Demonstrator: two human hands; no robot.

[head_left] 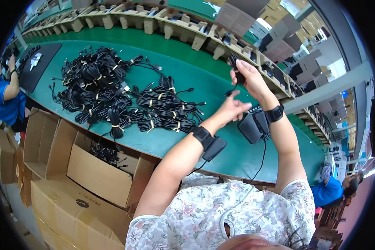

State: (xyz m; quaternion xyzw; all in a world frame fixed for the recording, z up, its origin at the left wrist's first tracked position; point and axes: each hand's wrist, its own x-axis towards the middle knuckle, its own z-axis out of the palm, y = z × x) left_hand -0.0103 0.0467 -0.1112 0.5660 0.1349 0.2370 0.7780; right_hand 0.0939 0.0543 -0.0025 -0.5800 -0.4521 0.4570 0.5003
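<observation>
Toward the right of the table, my right hand [252, 79] is raised and closed round a bundled black cable [234, 62]. One end of that cable dangles toward my left hand [231, 109]. The left one is just below, fingers apart, its fingertips close to the hanging end; whether they touch it I cannot make out. Left of both hands lies a big heap of black cables [93, 75], coiled and tied with pale bands. Each wrist wears a black strap with a black box, the left box [215, 148] and the right box [254, 127], with thin wires running down.
Along the far side runs a row of beige moulded trays [179, 26] with dark items in them. Open cardboard boxes [100, 171] stand below the near left edge, one with black cables inside. A person in blue [8, 93] works at far left, another [327, 191] at right.
</observation>
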